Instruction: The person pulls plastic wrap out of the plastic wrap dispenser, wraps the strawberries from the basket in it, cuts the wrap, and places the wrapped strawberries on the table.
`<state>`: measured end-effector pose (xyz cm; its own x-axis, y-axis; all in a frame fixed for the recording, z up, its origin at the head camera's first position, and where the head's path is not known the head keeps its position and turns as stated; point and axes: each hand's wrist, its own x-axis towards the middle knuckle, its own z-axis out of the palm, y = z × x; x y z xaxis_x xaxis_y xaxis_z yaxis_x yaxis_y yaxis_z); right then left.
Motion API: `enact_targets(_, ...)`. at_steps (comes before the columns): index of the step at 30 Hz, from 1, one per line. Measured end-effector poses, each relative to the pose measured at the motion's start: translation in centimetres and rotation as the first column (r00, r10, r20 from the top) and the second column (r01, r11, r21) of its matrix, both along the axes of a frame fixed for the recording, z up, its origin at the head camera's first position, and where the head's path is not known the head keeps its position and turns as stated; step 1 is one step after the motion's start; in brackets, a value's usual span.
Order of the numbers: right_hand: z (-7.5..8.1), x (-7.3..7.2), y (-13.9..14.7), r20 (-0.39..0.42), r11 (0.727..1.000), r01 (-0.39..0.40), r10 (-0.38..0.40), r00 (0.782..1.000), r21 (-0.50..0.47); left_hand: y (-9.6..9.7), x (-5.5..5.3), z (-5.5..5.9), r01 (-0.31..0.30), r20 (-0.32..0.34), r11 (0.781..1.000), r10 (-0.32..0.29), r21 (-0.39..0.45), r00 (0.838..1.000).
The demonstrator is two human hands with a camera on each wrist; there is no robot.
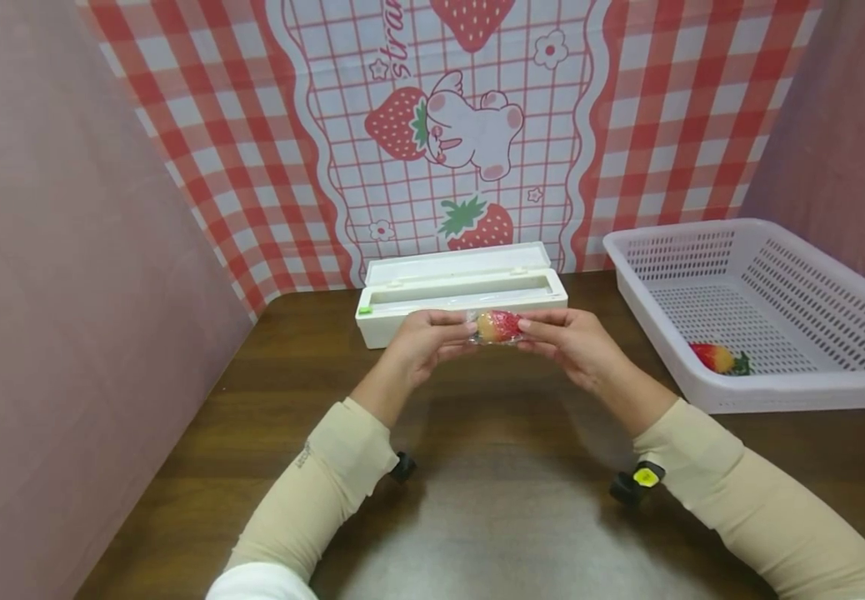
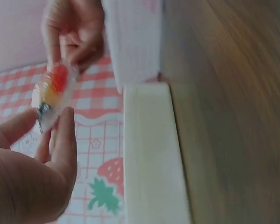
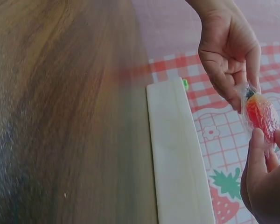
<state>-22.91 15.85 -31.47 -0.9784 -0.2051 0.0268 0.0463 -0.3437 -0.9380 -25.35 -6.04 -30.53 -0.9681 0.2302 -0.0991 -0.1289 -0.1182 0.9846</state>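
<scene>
Between both hands, above the table, is a red and yellow strawberry (image 1: 497,327) wrapped in clear plastic film. My left hand (image 1: 428,343) pinches the film at the green-leaf end, which shows in the left wrist view beside the strawberry's dark leaves (image 2: 45,108). At the red end my right hand (image 1: 573,340) pinches the wrapped strawberry between thumb and fingers. Just behind the hands stands a white film dispenser box (image 1: 380,332) with its lid (image 1: 455,262) raised and clear film lying in it. A small green piece (image 1: 364,310) sits at the box's left end.
To the right stands a white plastic basket (image 1: 702,385) with perforated walls. Another red and yellow strawberry (image 1: 713,357) with green leaves lies in its near left corner. A checked strawberry-print cloth (image 1: 252,150) hangs behind the brown wooden table (image 1: 267,392).
</scene>
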Motion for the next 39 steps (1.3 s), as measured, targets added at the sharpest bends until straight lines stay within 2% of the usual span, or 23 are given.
enact_targets(1,0.0,0.0,0.1,0.001,1.000,-0.001,0.001,1.000,0.000,-0.1,0.0,-0.1,0.018,-0.077,0.997,-0.024,-0.075,0.997)
enact_targets(2,0.0,0.0,0.1,0.003,1.000,-0.003,0.003,1.000,0.002,-0.3,0.0,-0.2,0.036,-0.175,0.986,-0.065,-0.165,0.982)
enact_targets(3,0.1,0.0,0.2,0.001,1.000,-0.004,0.004,1.000,0.010,-0.4,0.0,-0.3,0.039,-0.283,0.961,-0.119,-0.272,0.952)
enact_targets(4,0.1,0.0,0.2,-0.002,1.000,-0.003,0.003,1.000,0.021,-0.5,0.1,-0.3,0.018,-0.390,0.925,-0.178,-0.380,0.904)
enact_targets(5,0.1,0.0,0.2,-0.004,0.999,-0.001,0.001,1.000,0.033,-0.6,0.1,-0.4,-0.025,-0.492,0.878,-0.244,-0.478,0.836)
enact_targets(6,0.1,0.0,0.3,-0.006,0.999,0.002,-0.001,1.000,0.048,-0.7,0.1,-0.4,-0.074,-0.573,0.834,-0.308,-0.546,0.760)
enact_targets(8,0.1,0.1,0.3,-0.004,0.997,0.004,-0.004,1.000,0.082,-0.8,0.2,-0.4,-0.157,-0.674,0.768,-0.421,-0.621,0.607)
enact_targets(9,0.0,0.1,0.3,0.000,0.995,0.003,-0.003,1.000,0.095,-0.8,0.3,-0.4,-0.196,-0.701,0.743,-0.460,-0.640,0.545)
enact_targets(10,0.0,0.1,0.3,0.005,0.994,0.003,-0.004,1.000,0.109,-0.8,0.3,-0.4,-0.224,-0.719,0.728,-0.489,-0.648,0.494)
enact_targets(11,-0.1,0.1,0.3,0.013,0.993,0.001,-0.002,1.000,0.119,-0.8,0.4,-0.4,-0.242,-0.729,0.717,-0.510,-0.653,0.455)
enact_targets(13,-0.2,0.1,0.3,0.023,0.991,-0.009,0.006,1.000,0.130,-0.7,0.4,-0.5,-0.273,-0.739,0.701,-0.536,-0.659,0.409)
enact_targets(15,-0.3,0.1,0.2,0.032,0.990,-0.022,0.018,0.999,0.138,-0.7,0.5,-0.6,-0.294,-0.742,0.689,-0.549,-0.662,0.385)
enact_targets(18,-0.4,0.1,0.2,0.031,0.988,-0.045,0.040,0.999,0.149,-0.6,0.5,-0.7,-0.312,-0.740,0.676,-0.558,-0.667,0.375)
enact_targets(26,-0.4,0.2,0.2,-0.013,0.969,-0.082,0.088,0.996,0.234,-0.7,0.5,-0.8,-0.306,-0.729,0.669,-0.556,-0.678,0.400)
enact_targets(28,-0.5,0.2,0.3,-0.054,0.946,-0.069,0.090,0.994,0.318,-0.9,0.6,-0.8,-0.301,-0.731,0.675,-0.548,-0.674,0.407)
enact_targets(29,-0.5,0.1,0.3,-0.088,0.923,-0.048,0.088,0.992,0.381,-1.1,0.6,-0.8,-0.300,-0.732,0.677,-0.544,-0.672,0.411)
enact_targets(30,-0.5,0.1,0.3,-0.132,0.892,-0.017,0.086,0.988,0.452,-1.2,0.7,-0.9,-0.298,-0.733,0.680,-0.539,-0.670,0.416)
enact_targets(31,-0.5,0.1,0.4,-0.188,0.848,0.026,0.087,0.978,0.529,-1.4,0.7,-0.9,-0.295,-0.732,0.683,-0.535,-0.669,0.421)
enact_targets(33,-0.6,0.2,0.5,-0.320,0.728,0.144,0.108,0.941,0.670,-1.8,0.8,-0.9,-0.296,-0.731,0.683,-0.529,-0.668,0.431)
enact_targets(34,-0.7,0.3,0.6,-0.392,0.655,0.218,0.131,0.910,0.724,-2.0,0.9,-1.0,-0.298,-0.731,0.682,-0.527,-0.669,0.434)
enact_targets(36,-0.8,0.4,0.8,-0.523,0.523,0.361,0.200,0.829,0.772,-2.5,1.0,-1.0,-0.303,-0.731,0.680,-0.525,-0.668,0.436)
enact_targets(38,-0.9,0.6,1.0,-0.618,0.425,0.482,0.281,0.734,0.766,-2.9,1.0,-1.1,-0.314,-0.737,0.679,-0.524,-0.664,0.426)
enact_targets(39,-0.9,0.6,1.1,-0.649,0.390,0.528,0.320,0.690,0.754,-3.1,1.0,-1.1,-0.319,-0.742,0.680,-0.525,-0.660,0.417)
